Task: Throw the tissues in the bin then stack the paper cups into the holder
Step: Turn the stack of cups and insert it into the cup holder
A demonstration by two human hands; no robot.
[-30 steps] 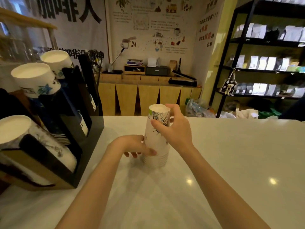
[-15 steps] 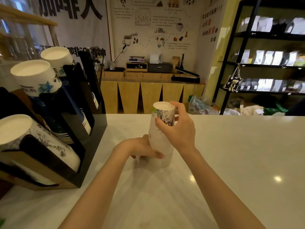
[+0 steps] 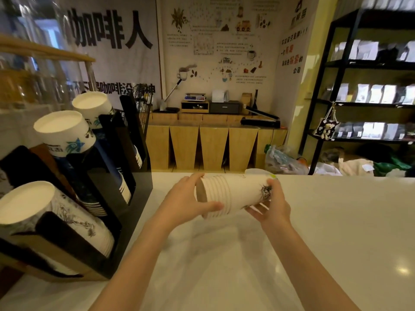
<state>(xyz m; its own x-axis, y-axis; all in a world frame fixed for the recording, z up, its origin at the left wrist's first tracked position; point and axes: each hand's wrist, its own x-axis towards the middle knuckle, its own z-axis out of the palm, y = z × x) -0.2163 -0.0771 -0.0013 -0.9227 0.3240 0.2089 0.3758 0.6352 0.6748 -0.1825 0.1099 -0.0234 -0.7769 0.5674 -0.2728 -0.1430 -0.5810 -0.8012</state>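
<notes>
A stack of several nested white paper cups (image 3: 238,194) lies sideways in the air above the white counter (image 3: 336,221), rims toward the left, printed top cup to the right. My left hand (image 3: 184,200) grips the rim end. My right hand (image 3: 271,205) holds the printed end from below and behind. The black cup holder (image 3: 125,198) stands at the left edge, its slanted slots filled with cup stacks: a printed white stack (image 3: 40,212) nearest me, two blue-patterned stacks (image 3: 65,135) behind it. No tissues or bin are in view.
Beyond the counter stands a wooden cabinet (image 3: 213,144) with a scale and a black box. Black shelving (image 3: 363,104) with packaged bags fills the right. Plastic bags (image 3: 283,160) lie on the floor. Glass jars sit blurred at far left.
The cup stack stood upright on the counter; now both hands have lifted it and turned it sideways. The camera view has shifted slightly.
</notes>
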